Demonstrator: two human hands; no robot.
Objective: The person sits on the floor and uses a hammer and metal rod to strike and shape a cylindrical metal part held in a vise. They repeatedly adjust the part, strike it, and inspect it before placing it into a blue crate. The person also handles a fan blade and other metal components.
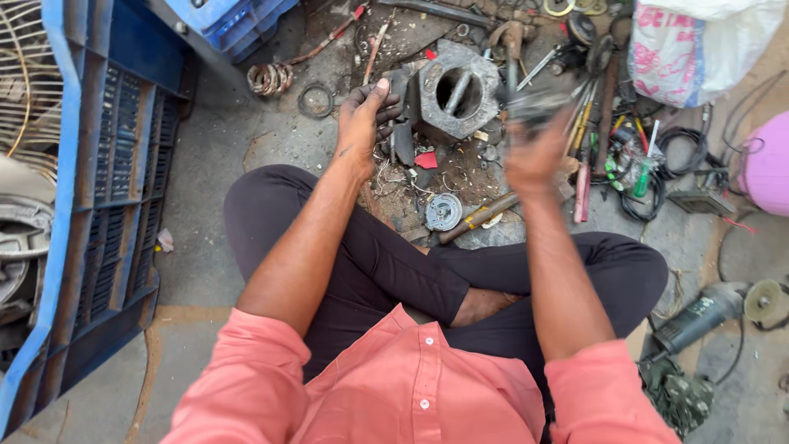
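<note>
You're sitting cross-legged on the floor, knees wide. Lying just past your shins: a round metal disc and a wooden-handled tool, touching each other. Your right hand is raised and blurred, closing around a dark tool; what kind, can't tell. Your left hand is resting fingers curled on a dark metal piece just beside the grey block with a round hole. Far right: screwdrivers, a white sack. Left: a blue crate.
</note>
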